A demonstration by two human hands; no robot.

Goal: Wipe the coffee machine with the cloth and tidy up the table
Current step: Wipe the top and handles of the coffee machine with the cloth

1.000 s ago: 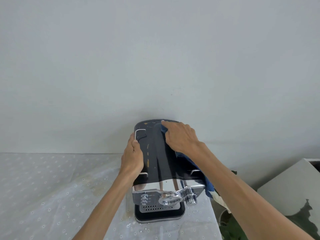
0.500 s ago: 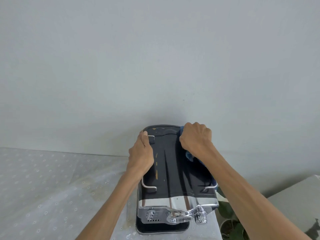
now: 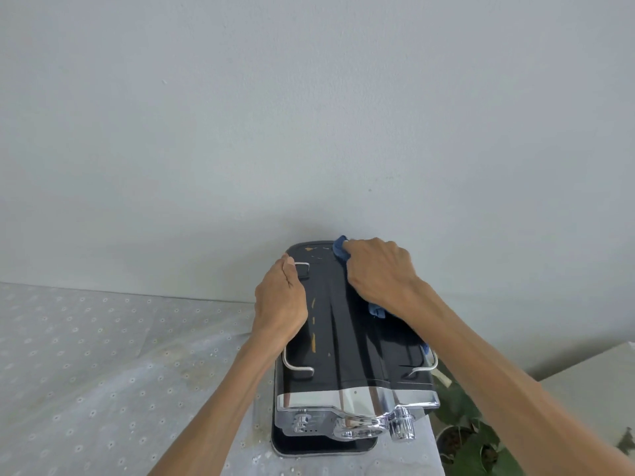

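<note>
Head view, single entry.

Item: glossy black coffee machine with chromed front and wire rails (image 3: 347, 341), standing at the right end of the worktop (image 3: 103, 355), its back close to the wall. We note yellowish smears on its top: a broken line down the left of centre, and a few flecks at the rear edge.

Item: blue cloth (image 3: 340, 250), bunched. It lies on the machine's top at the rear right, under the right hand (image 3: 378, 274), which is clenched around it; folds show ahead of the knuckles and below the wrist.

Item: left hand (image 3: 280, 304), curled loosely and resting on the left rail of the top, apparently steadying the machine. We cannot tell whether it truly grips the rail.

Step in hand, as we judge it: wiping the machine's top. The smears lie left of the cloth, so the next move calls for carrying it across toward them while the left hand braces. Tidying is not yet begun.

Surface: worktop covered in pale sheeting with small dotted eyelets, stained brownish near the machine.

Room: plain grey-white wall (image 3: 309, 115); green potted plant (image 3: 470, 438) and a pale box (image 3: 591, 379) at lower right, beyond the worktop's edge.
</note>
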